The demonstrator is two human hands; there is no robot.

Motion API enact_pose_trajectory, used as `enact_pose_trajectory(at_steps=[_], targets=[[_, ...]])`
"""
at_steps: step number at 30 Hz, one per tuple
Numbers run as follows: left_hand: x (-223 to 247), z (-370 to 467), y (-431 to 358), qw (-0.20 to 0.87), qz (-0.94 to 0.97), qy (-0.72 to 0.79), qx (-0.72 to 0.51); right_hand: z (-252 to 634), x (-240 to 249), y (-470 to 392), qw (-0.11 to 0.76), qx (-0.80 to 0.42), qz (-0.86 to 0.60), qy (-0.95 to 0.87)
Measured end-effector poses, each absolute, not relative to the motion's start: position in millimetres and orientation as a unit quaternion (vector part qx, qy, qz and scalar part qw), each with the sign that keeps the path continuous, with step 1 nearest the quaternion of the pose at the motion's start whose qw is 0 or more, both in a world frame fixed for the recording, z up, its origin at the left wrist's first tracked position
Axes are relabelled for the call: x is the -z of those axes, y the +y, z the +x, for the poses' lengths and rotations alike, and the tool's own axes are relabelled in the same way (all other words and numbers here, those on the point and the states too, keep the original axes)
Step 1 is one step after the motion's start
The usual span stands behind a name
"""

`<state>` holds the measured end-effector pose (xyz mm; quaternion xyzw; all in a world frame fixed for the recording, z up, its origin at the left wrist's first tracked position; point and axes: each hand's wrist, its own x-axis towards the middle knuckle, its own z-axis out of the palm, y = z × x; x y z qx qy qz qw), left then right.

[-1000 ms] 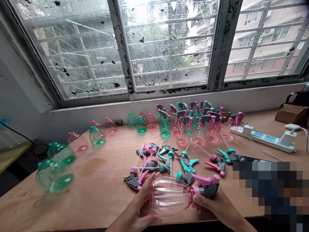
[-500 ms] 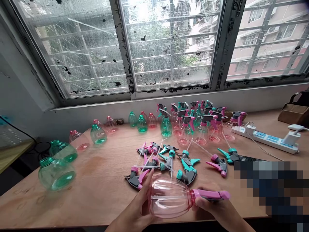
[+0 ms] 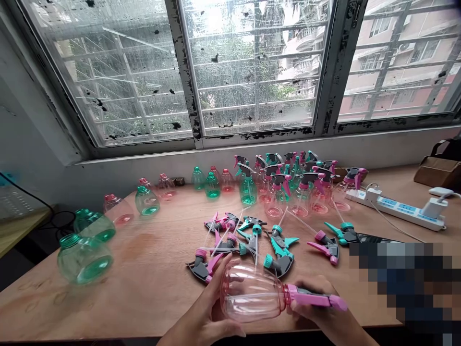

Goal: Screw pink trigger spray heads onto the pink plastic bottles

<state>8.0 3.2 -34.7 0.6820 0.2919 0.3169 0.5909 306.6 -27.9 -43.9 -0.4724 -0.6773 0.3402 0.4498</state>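
A clear pink spray bottle (image 3: 252,293) lies sideways in the air above the table's near edge, its base to the left. My left hand (image 3: 211,305) is wrapped round the base end. At the neck, my right hand (image 3: 320,307) grips the pink and grey spray head (image 3: 313,297), which sits on the bottle's mouth; some of its fingers are hidden behind. A thin straw shows inside the bottle. Just beyond it lie loose pink spray heads (image 3: 201,266) and teal spray heads (image 3: 279,240), several of them with straws attached.
Headless green bottles (image 3: 84,259) and pink bottles (image 3: 118,209) stand along the left and back. Several bottles with spray heads (image 3: 275,194) crowd the back right. A white power strip (image 3: 399,209) with cables and a brown bag (image 3: 437,166) are at the right, below the window.
The spray head has turned on the bottle's axis, its pink trigger now lower and facing more toward me. My right hand has rotated with it; my left hand stays round the bottle.
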Motion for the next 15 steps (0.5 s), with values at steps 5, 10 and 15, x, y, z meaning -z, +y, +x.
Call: enact_pose_trajectory(at_steps=[5,10,15], targets=[[34,10,0,0.599,0.662,0.304,-0.335,308,50,-27,0.476,-0.286,-0.447,-0.702],[23,8,-4,0.632,0.634,0.301,-0.327,305,57,-28,0.507,-0.261,-0.388,-0.724],[25,14,-2,0.619,0.653,0.300,-0.316,307,54,-31,0.493,-0.360,-0.378,-0.696]])
